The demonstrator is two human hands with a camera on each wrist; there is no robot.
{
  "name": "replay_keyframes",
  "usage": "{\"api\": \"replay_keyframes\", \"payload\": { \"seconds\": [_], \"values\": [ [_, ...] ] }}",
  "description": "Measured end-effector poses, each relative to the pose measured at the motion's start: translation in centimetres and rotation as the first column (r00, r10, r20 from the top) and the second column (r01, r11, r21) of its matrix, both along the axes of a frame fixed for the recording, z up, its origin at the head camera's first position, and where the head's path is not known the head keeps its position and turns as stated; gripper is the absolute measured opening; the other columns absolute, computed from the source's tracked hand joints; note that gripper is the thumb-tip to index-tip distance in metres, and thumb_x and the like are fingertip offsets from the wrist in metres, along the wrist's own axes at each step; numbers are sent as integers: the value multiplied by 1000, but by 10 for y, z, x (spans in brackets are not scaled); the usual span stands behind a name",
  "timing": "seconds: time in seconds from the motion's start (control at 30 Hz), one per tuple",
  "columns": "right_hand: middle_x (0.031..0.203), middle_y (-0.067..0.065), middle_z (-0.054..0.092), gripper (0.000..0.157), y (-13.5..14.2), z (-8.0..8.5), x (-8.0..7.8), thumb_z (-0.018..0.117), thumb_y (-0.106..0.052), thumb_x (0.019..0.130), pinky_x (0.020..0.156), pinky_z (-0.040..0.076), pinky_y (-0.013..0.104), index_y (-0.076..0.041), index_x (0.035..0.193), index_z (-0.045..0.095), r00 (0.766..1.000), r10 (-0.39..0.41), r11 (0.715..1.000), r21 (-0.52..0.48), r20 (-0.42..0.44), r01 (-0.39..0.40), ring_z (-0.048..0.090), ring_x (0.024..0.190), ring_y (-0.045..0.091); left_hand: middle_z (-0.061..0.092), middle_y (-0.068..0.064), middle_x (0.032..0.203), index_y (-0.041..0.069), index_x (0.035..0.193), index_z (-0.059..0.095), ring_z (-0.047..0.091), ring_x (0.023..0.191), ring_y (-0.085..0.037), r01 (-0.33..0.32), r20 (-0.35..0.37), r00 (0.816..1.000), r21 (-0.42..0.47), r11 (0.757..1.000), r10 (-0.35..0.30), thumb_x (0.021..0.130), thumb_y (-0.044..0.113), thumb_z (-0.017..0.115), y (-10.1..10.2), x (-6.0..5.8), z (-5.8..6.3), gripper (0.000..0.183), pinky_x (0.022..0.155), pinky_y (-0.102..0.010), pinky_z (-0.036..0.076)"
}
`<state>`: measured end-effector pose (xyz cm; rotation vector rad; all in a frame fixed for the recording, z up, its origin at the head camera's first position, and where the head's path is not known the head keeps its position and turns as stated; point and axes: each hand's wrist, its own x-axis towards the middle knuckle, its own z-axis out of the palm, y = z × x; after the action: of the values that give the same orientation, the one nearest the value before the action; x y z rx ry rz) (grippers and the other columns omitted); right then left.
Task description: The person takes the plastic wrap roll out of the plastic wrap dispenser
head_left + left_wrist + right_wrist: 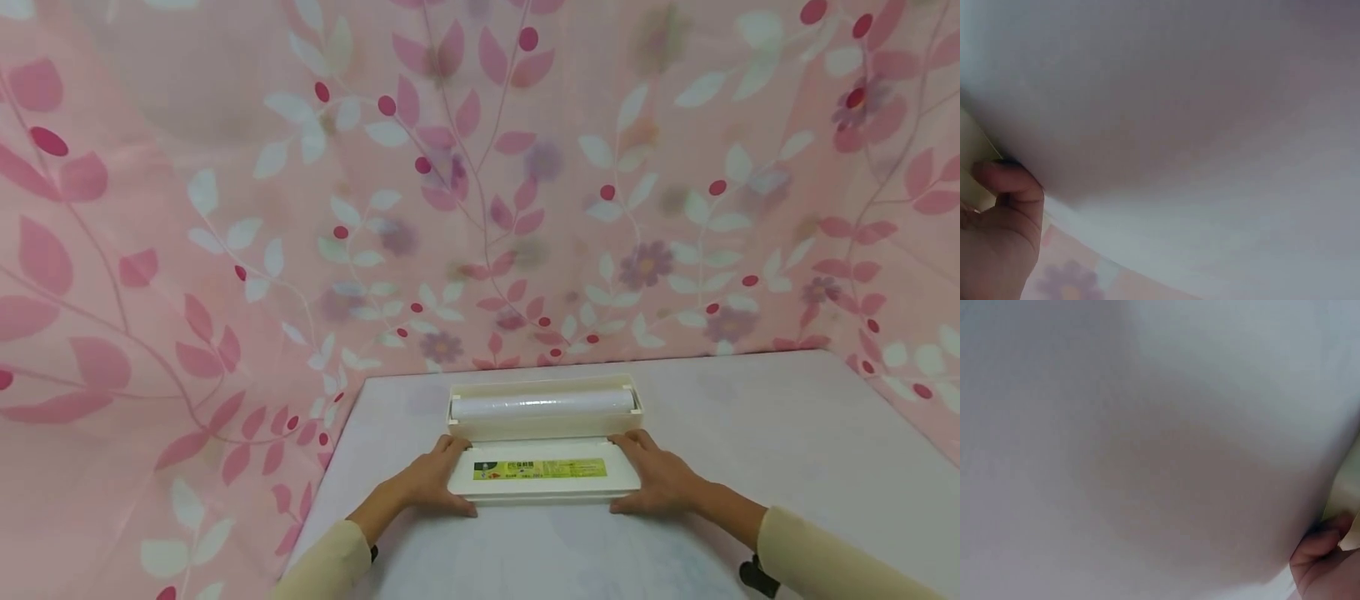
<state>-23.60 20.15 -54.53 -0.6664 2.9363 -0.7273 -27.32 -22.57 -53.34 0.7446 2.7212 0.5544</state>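
A long cream-white cling film box [543, 429] stands on the table, its top uncovered. Inside it lies a roll of cling film [543, 406] with a shiny surface. Directly in front of the box is its flat white lid [543, 487], which carries a green and yellow label [538, 469]. My left hand [431, 477] grips the lid's left end, thumb at the front corner and fingers at the back corner. At the opposite end my right hand [663, 481] holds it the same way. Each wrist view shows only part of a hand [1007, 219] at the lid's edge.
A pale cloth [750, 450] covers the table. Pink curtains [480, 208] with leaf and flower prints hang behind it and at both sides. The table's back edge runs a little behind the box.
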Motion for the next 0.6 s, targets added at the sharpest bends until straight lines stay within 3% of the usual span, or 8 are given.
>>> {"api": "replay_keyframes", "payload": {
  "seconds": [0.23, 0.43, 0.6],
  "values": [
    [136, 11, 43, 106, 9, 3, -6, 84, -63, 63, 85, 50, 43, -12, 145, 42, 998, 58, 997, -54, 13, -58, 51, 109, 22, 41, -2, 143, 20, 150, 35, 46, 124, -18, 17, 75, 997, 89, 996, -24, 62, 59, 88, -10, -4, 9, 109, 105, -47, 41],
    [137, 13, 44, 105, 13, 6, -7, 86, -61, 63, 90, 49, 47, -10, 145, 43, 997, 74, 993, -93, 13, -73, 50, 114, 25, 45, -6, 144, 11, 149, 38, 46, 128, -20, 51, 35, 998, 167, 985, -58, 65, 51, 90, -15, -4, 7, 106, 109, -47, 39],
    [142, 17, 43, 104, 14, 4, -2, 86, -58, 64, 92, 48, 55, -8, 144, 44, 997, 76, 990, -124, 25, -72, 49, 119, 31, 45, -9, 145, 7, 149, 37, 46, 129, -22, 46, 45, 997, 224, 973, -57, 67, 46, 90, -21, 2, 3, 105, 109, -42, 39]
  ]
}}
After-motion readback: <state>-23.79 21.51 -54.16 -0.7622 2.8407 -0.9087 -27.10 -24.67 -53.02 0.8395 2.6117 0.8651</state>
